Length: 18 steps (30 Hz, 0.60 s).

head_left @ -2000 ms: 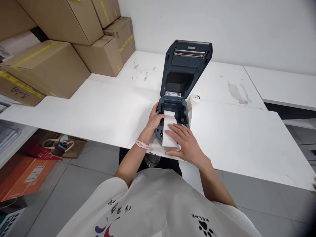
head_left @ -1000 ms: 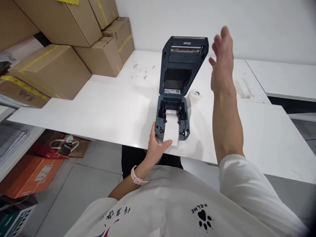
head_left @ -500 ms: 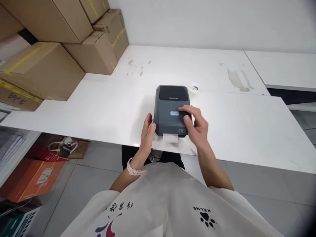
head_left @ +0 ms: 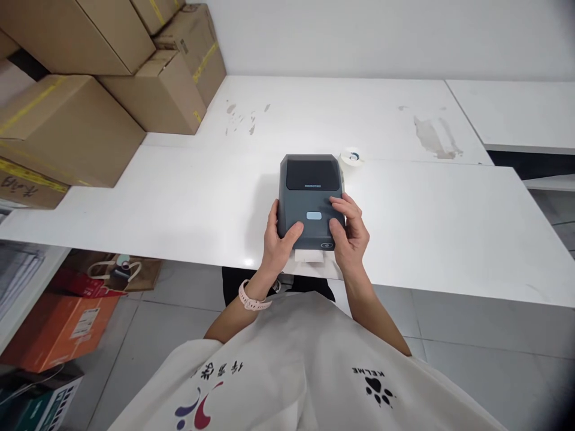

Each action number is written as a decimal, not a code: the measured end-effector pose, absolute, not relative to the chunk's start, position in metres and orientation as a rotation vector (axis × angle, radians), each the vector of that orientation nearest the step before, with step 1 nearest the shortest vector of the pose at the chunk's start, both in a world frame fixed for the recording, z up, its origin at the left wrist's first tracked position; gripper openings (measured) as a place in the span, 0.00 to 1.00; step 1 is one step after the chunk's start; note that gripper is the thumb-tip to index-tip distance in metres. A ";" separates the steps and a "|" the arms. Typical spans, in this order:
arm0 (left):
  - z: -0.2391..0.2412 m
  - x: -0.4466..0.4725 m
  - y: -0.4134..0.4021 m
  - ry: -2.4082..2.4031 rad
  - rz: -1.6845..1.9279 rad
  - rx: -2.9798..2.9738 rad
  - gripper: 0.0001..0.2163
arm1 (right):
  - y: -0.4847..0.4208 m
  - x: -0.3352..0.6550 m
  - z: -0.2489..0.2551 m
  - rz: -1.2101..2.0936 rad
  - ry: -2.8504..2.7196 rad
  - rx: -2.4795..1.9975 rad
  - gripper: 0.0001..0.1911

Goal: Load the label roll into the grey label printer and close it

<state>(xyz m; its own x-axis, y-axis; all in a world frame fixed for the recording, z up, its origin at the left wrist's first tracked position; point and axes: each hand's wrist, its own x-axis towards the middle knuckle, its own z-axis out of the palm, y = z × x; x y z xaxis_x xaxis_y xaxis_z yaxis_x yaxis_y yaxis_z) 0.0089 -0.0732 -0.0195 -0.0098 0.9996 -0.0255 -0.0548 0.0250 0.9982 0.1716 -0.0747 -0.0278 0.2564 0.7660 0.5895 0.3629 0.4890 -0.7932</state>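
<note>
A dark grey label printer [head_left: 309, 191] sits with its lid down near the front edge of a white table [head_left: 179, 197]. A short strip of white label paper [head_left: 309, 256] sticks out of its front slot. My left hand [head_left: 277, 242] grips the printer's front left corner, thumb on the lid. My right hand [head_left: 351, 233] grips the front right side, fingers curled over the lid beside a light blue button [head_left: 313, 215]. A pink watch is on my left wrist.
A small white tape roll [head_left: 351, 157] lies just behind the printer on the right. Cardboard boxes [head_left: 90, 120] are stacked at the table's back left. Under the table at left are an orange box [head_left: 54, 326] and a brown bag [head_left: 117, 272]. A second white table [head_left: 516, 114] adjoins at right.
The printer's lid, open two seconds ago, has come down. My right hand left the paper, rose in the air, then settled on the lid. Both hands now clasp the printer's front.
</note>
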 end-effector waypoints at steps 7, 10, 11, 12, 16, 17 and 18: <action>-0.036 0.009 -0.131 1.376 1.196 1.090 0.23 | -0.076 0.168 -0.027 0.353 -1.336 -1.148 0.10; -0.027 0.014 -0.131 1.155 0.909 0.958 0.27 | -0.076 0.169 -0.027 0.303 -1.381 -1.155 0.11; -0.024 0.015 -0.128 1.133 0.873 0.919 0.25 | -0.077 0.171 -0.027 0.281 -1.424 -1.165 0.12; -0.021 0.017 -0.125 1.127 0.861 0.898 0.23 | -0.077 0.173 -0.027 0.255 -1.484 -1.177 0.14; -0.019 0.018 -0.119 1.160 0.884 0.909 0.21 | -0.079 0.185 -0.024 0.097 -1.771 -1.213 0.16; -0.021 0.018 -0.120 1.164 0.879 0.913 0.21 | -0.080 0.188 -0.023 0.047 -1.829 -1.231 0.16; -0.023 0.018 -0.120 1.167 0.874 0.911 0.21 | -0.080 0.191 -0.020 -0.006 -1.877 -1.259 0.16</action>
